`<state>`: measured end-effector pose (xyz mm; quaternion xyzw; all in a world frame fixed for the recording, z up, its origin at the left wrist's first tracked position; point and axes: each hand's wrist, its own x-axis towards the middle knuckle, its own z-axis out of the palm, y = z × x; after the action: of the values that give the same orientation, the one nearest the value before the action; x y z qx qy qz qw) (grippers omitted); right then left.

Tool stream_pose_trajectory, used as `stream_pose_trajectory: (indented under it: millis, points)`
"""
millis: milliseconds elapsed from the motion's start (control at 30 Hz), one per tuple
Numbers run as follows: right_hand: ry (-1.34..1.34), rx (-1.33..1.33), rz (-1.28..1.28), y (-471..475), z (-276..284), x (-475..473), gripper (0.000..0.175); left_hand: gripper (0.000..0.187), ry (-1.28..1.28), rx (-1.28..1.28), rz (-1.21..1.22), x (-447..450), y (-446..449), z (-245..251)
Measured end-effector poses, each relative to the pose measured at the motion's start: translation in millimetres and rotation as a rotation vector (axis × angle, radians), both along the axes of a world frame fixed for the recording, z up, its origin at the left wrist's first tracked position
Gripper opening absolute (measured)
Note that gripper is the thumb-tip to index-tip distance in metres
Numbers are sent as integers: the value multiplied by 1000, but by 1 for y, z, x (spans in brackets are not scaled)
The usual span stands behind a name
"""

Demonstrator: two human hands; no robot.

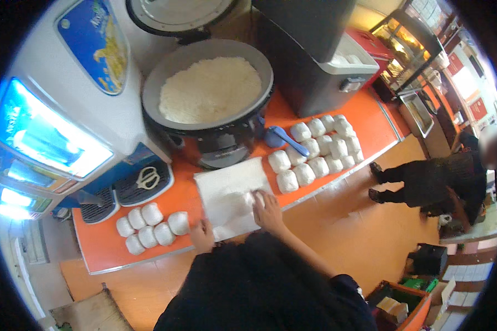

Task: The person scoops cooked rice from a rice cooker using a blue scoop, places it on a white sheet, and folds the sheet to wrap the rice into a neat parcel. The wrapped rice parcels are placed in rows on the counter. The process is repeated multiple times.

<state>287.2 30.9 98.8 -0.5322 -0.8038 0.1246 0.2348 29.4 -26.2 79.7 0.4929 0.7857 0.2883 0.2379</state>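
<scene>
My right hand (pixel 268 211) rests on a stack of white paper sheets (pixel 236 186), its fingertips at the sheet's middle; whether something small is pinched there, I cannot tell. At the near left edge of the paper, my left hand (pixel 202 236) has curled fingers, close beside a white wrapped bundle (pixel 178 223); what it grips is unclear. Several more wrapped bundles (pixel 148 236) lie to the left. A larger group of wrapped bundles (pixel 318 166), some stacked, fills the right side. A blue rice paddle (pixel 290 140) lies across one of them. Behind the paper stands an open rice cooker (pixel 211 91) full of white rice.
Scissors (pixel 148 178) lie on the drip tray of a drink dispenser (pixel 74 82) at left. A dark insulated box (pixel 314 87) with white bundles inside stands behind the right group on the orange counter (pixel 103 256). A person (pixel 435 182) stands at far right.
</scene>
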Motion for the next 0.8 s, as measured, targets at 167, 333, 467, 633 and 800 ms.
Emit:
stream_pose_trajectory:
  millis: [167, 333, 467, 633, 800]
  points:
    - [-101, -81, 409, -9, -1, -13, 66, 86, -1159, -687, -32, -34, 7, -8]
    - [-172, -78, 374, -4, -10, -7, 66, 30, -864, -527, -531, -63, 27, -26]
    - [-162, -18, 349, -6, -13, -7, 66, 27, -804, -425, -355, -56, 73, -32]
    - [-108, -67, 327, -7, -14, -12, 69, 36, -728, -172, -238, -24, 137, -34]
    - [-72, -55, 325, -5, -13, -9, 70, 42, -103, -299, -959, -56, 160, -9]
